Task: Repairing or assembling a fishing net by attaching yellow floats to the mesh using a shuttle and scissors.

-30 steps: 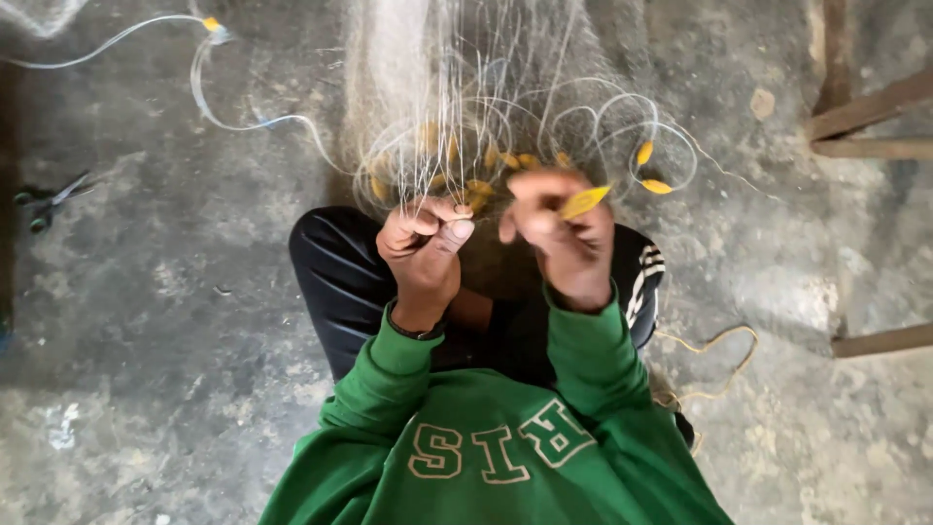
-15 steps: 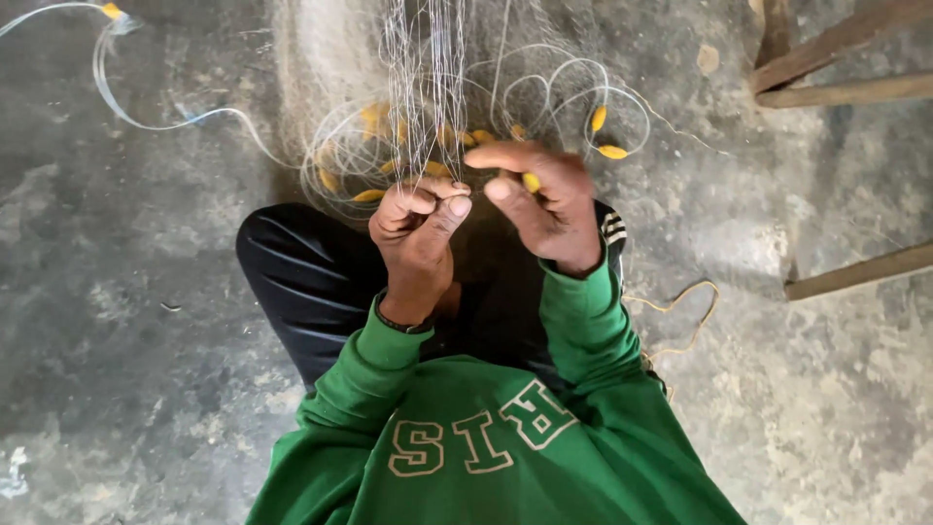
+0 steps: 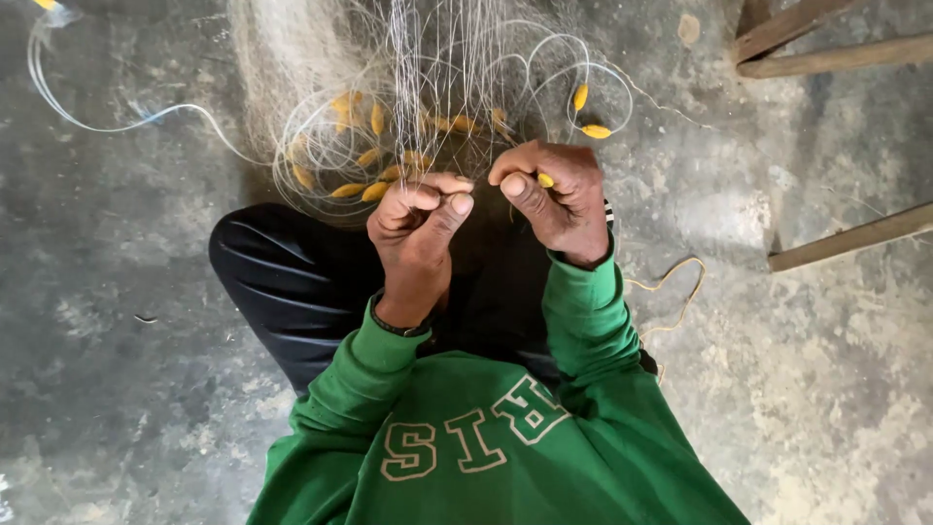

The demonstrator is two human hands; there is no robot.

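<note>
- Bare concrete floor (image 3: pixel 117 389) across the whole frame, grey and stained; wooden frame pieces (image 3: pixel 826 49) at the upper and middle right.
- Green sweatshirt (image 3: pixel 486 457) filling the lower centre, dark trousers (image 3: pixel 292 282) folded beneath, cross-legged on the floor.
- Fine pale fishing net (image 3: pixel 437 68) hanging down from the top centre, bunched just above the hands, with loops of white line (image 3: pixel 126 126) trailing off to the upper left.
- Small yellow floats (image 3: pixel 374 190) strung along the looped line, clustered at centre, two more at centre right.
- Left hand (image 3: pixel 418 228) clenched at frame centre, thumb pressed on the forefinger, pinching strands of net.
- Right hand (image 3: pixel 554 199) just beside it, closed round net strands, a yellow sliver showing between its fingers, perhaps a float or a netting needle; too small to tell.
- Thin tan cord (image 3: pixel 671 287) lying loose at right of the sleeve.
- Progress: many floats already on the line; much of the net yet unworked, by the look of it.
</note>
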